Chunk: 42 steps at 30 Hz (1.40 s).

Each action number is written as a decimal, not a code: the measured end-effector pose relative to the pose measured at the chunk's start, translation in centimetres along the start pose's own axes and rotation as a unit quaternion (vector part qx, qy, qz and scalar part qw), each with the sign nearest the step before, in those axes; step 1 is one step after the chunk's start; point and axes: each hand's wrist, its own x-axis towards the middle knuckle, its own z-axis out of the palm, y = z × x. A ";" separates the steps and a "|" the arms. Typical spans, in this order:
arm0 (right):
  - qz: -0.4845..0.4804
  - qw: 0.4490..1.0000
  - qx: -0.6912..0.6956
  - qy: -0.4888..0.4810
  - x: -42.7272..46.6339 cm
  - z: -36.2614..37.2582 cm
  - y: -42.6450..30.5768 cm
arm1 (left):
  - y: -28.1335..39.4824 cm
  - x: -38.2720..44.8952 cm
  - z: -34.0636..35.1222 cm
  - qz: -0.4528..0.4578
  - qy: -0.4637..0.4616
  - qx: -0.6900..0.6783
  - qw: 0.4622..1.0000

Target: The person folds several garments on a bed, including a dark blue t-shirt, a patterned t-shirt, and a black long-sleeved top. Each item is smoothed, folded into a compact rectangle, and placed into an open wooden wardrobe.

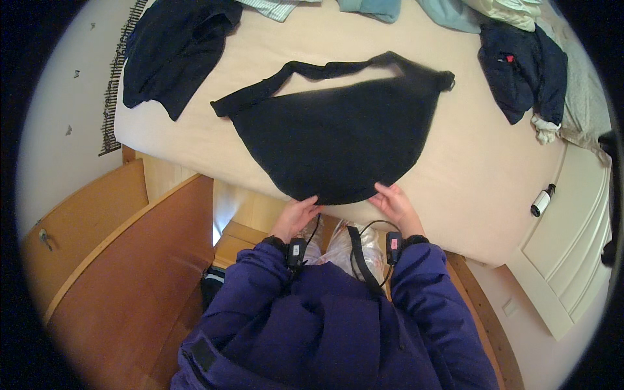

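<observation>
A black cloth sling bag (336,136) lies spread flat on the cream mattress (468,195), its curved bottom towards me. Its strap (321,70) arcs along the far side and ends at a buckle or ring (448,81) at the upper right. My left hand (298,214) pinches the curved edge at the near left, thumb on top and fingers underneath. Further right along the same edge, my right hand (392,201) grips it between thumb and fingers. The undersides of the fabric and the fingertips beneath it are hidden.
Dark garments (180,53) lie at the far left of the mattress, and a navy garment (521,73) at the far right. Folded light-coloured clothes (370,7) line the far edge. A small dark bottle (542,201) lies at right. Brown wooden panels (141,273) stand on my left.
</observation>
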 end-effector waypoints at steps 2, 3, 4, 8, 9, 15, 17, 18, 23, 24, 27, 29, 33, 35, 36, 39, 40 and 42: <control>0.036 0.995 -0.014 0.096 -0.1 -0.5 0.7 | -0.2 0.3 -1.0 -0.011 0.036 0.034 0.999; 0.012 0.997 -0.016 0.074 0.0 -0.8 0.9 | -0.3 0.5 -1.7 -0.022 0.084 0.056 0.995; 0.003 0.996 -0.023 0.089 0.0 -1.0 1.1 | -0.4 0.7 -2.4 -0.003 0.089 0.052 0.995; -0.040 0.985 -0.052 0.161 0.1 -1.8 0.2 | 2.1 1.7 -6.0 0.095 0.126 0.015 0.987; -0.073 0.985 -0.010 0.158 0.0 -2.1 -0.4 | 3.6 1.8 -7.0 0.129 0.115 -0.007 0.985; -0.219 0.918 -0.116 0.311 -0.6 -1.9 -5.9 | 15.5 2.1 -5.2 0.412 0.284 0.193 0.844; -0.287 0.907 -0.030 0.306 -0.3 -0.1 -7.9 | 17.8 1.6 -1.7 0.326 0.197 0.105 0.919; -0.296 0.918 -0.006 0.262 0.0 1.2 -8.9 | 18.7 1.4 0.1 0.303 0.119 0.067 0.943; -0.253 0.961 0.068 0.090 3.1 8.1 -13.5 | 20.1 3.1 5.1 0.190 0.121 -0.098 0.969; -0.252 0.960 0.093 0.073 3.9 9.1 -14.3 | 20.3 3.6 5.1 0.185 0.122 -0.122 0.968; -0.247 0.953 0.169 0.038 6.2 11.2 -15.8 | 20.9 5.2 4.5 0.154 0.140 -0.179 0.962; -0.222 0.954 0.198 0.038 7.8 12.2 -15.9 | 21.2 5.7 4.0 0.131 0.180 -0.200 0.954; -0.152 0.963 0.216 0.058 11.1 14.2 -15.0 | 22.0 6.0 4.2 0.114 0.168 -0.242 0.949; -0.163 0.957 0.220 0.099 12.7 15.1 -14.9 | 22.3 5.8 4.5 0.133 0.160 -0.248 0.946; -0.175 0.953 0.228 0.099 13.4 15.3 -15.1 | 22.4 5.7 4.7 0.143 0.168 -0.254 0.942; -0.207 0.945 0.239 0.084 14.5 15.3 -15.9 | 22.8 4.7 4.8 0.168 0.111 -0.251 0.947; -0.220 0.939 0.254 0.077 14.8 15.2 -16.5 | 23.0 4.2 4.7 0.186 0.067 -0.274 0.941; -0.234 0.921 0.287 0.120 15.2 14.8 -17.5 | 23.2 2.5 3.8 0.214 -0.028 -0.323 0.921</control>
